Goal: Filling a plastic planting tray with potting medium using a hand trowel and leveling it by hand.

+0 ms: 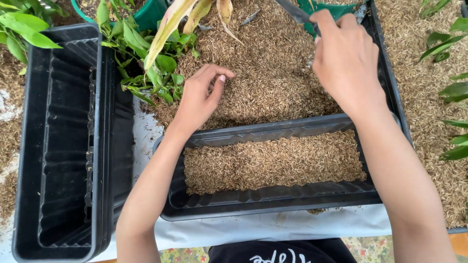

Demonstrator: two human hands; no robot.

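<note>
A black rectangular planter tray lies in front of me, partly filled with brown rice husk. Behind it a large heap of the same husk fills a wider black bin. My left hand rests on the heap's near left side, fingers curled against the husk, holding nothing that I can see. My right hand is further back on the right, closed around the handle of a green scoop whose blade points away from me.
An empty black planter stands lengthwise on the left. Green leafy plants crowd the heap's far left corner, beside a green pot. More husk and leaves lie on the right. A pale sheet covers the near edge.
</note>
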